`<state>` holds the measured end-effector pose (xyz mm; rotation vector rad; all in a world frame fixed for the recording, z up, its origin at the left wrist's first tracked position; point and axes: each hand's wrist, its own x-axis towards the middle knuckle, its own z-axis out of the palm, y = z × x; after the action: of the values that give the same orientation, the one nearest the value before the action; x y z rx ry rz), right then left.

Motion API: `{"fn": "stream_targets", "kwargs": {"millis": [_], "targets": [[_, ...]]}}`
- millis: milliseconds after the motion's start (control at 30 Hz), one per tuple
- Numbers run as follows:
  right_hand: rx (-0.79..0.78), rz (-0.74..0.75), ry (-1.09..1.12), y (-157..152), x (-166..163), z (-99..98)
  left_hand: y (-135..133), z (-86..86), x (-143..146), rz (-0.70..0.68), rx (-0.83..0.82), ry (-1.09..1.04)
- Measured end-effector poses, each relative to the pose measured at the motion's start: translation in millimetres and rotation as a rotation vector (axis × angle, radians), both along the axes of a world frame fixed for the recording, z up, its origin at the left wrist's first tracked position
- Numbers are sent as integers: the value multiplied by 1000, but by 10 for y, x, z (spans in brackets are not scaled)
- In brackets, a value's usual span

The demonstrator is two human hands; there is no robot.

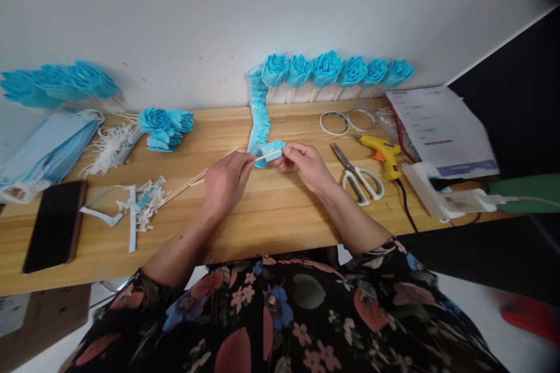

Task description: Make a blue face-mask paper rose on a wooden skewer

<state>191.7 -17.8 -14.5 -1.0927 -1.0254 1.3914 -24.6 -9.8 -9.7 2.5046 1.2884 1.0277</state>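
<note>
Between my two hands lies a thin wooden stick (pixel 268 156), slanted slightly upward to the right. My left hand (pixel 227 180) is closed around its lower end. The fingertips of my right hand (pixel 304 164) pinch the end of a pleated blue strip (pixel 259 111) against the stick's tip. From there the strip runs back across the table and up to the wall, ruffled along its length. More wooden sticks (pixel 186 185) lie on the table beside and partly behind my left hand.
Blue flowers on sticks (pixel 327 69) lean on the wall; more flowers (pixel 160 127) lie left. Scissors (pixel 356 175), a yellow glue gun (pixel 381 154), tape rolls (pixel 335 123) and a power strip (pixel 426 189) are right. Face masks (pixel 52 143), white scraps (pixel 151 204) and a phone (pixel 55 224) are left.
</note>
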Motion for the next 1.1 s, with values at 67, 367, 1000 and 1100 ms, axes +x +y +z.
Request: {"fn": "stream_targets", "kwargs": {"millis": [67, 367, 1000, 1100], "targets": [[-13, 6, 21, 4, 3, -13, 2, -5, 2, 6, -9, 13], [-37, 8, 11, 6, 1, -34, 22, -20, 8, 36, -70, -5], [-50, 17, 126, 13, 6, 13, 28, -15, -1, -15, -31, -115], [-13, -31, 46, 8, 6, 21, 29, -13, -7, 14, -29, -82]]}}
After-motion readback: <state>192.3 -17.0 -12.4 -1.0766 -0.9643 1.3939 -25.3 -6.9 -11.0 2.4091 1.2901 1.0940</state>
